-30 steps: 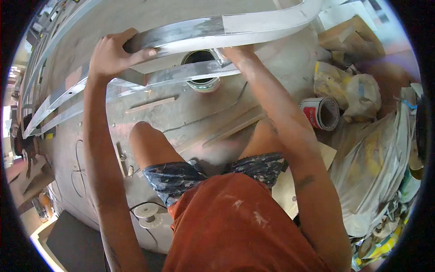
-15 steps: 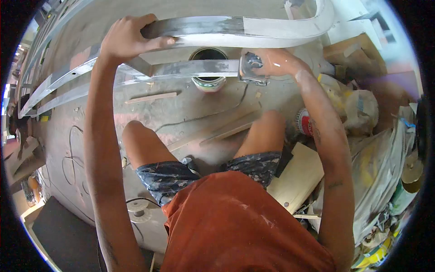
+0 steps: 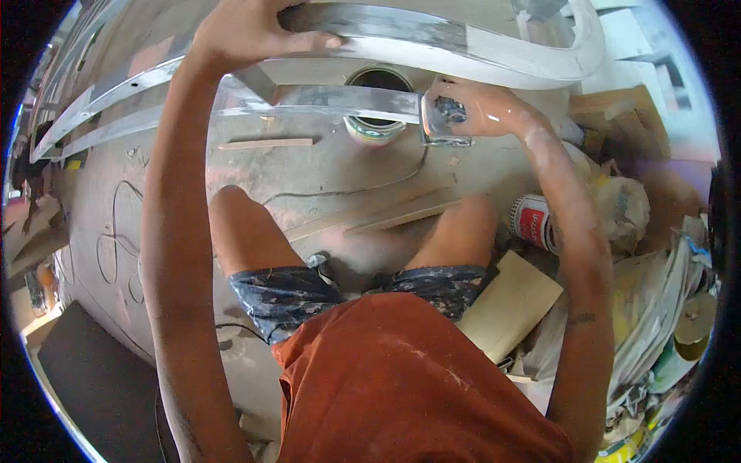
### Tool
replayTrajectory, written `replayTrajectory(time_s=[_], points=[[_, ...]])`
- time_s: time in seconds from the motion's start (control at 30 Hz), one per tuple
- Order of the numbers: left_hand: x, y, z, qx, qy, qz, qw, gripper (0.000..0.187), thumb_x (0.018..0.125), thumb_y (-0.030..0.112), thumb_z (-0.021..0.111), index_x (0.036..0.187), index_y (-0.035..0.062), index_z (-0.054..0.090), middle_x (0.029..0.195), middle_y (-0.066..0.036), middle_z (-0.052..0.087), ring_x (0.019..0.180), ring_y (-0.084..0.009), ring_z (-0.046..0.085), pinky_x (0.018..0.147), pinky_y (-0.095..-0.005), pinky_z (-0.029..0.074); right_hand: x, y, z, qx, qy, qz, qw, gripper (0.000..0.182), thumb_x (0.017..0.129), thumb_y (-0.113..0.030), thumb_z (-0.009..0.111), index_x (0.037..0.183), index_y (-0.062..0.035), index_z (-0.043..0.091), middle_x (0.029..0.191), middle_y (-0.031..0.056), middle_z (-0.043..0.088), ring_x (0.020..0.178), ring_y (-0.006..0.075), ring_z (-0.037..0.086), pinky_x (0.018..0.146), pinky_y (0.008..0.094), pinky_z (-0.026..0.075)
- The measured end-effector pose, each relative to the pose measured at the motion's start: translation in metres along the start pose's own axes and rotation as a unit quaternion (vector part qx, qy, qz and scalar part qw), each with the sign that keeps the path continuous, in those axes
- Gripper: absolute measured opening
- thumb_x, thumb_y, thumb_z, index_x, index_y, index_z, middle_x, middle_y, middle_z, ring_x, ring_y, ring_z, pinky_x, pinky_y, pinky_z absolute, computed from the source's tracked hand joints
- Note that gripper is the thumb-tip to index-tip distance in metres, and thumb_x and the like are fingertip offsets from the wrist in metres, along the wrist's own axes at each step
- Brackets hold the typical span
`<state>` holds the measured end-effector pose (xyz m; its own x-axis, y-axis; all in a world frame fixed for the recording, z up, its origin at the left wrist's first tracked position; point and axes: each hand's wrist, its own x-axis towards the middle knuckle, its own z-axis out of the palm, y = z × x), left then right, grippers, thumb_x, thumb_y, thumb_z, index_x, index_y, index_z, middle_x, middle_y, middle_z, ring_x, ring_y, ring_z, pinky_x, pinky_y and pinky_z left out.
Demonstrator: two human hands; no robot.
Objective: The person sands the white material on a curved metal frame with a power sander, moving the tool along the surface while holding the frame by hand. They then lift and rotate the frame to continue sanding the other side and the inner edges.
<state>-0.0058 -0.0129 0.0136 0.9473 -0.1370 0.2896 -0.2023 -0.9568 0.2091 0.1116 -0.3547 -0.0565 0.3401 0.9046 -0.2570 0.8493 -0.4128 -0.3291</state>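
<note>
A curved metal frame, grey with white patches, runs across the top of the head view. My left hand is wrapped round its upper bar, thumb along the near side. In my right hand is a small squarish shiny block with a dark patch on top. The block touches the right part of the lower bar, below the frame's bend. I cannot make out exactly what kind of block it is. Behind the lower bar stands an open can with a dark inside.
Thin wood strips and a cable lie on the concrete floor. To the right are a red-and-white can, a pale board, cardboard and crumpled plastic sheeting. A dark panel sits at lower left.
In view, the frame and both my hands sit further right, and my left hand is higher. The can and floor items have shifted too, as the camera moved. Both grips stay the same.
</note>
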Motion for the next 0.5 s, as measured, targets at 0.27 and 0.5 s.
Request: replayTrajectory(time_s=[0.27,0.5], points=[[-0.002,-0.006,0.004,-0.022,0.013,0.015,1.0,0.068,0.072,0.063,0.081,0.098,0.0012,0.073,0.066,-0.012,0.065,0.061,-0.024,0.063,0.061,-0.0372,0.05,-0.01,0.016,0.002,-0.02,0.002,-0.019,1.0,0.046,0.079,-0.024,0.074,0.122,-0.015,0.06,0.114,0.0144,0.065,0.107,0.0371,0.064,0.09,0.0462,0.052],[0.0,-0.002,0.0,-0.006,-0.012,-0.002,1.0,0.068,0.072,0.064,0.08,0.098,0.0018,0.074,0.07,-0.014,0.068,0.066,-0.0262,0.068,0.066,-0.0393,0.053,0.016,-0.001,0.004,-0.071,0.032,-0.08,0.994,0.047,0.08,-0.024,0.074,0.124,-0.0145,0.062,0.116,0.0149,0.064,0.108,0.0367,0.063,0.091,0.0459,0.051]])
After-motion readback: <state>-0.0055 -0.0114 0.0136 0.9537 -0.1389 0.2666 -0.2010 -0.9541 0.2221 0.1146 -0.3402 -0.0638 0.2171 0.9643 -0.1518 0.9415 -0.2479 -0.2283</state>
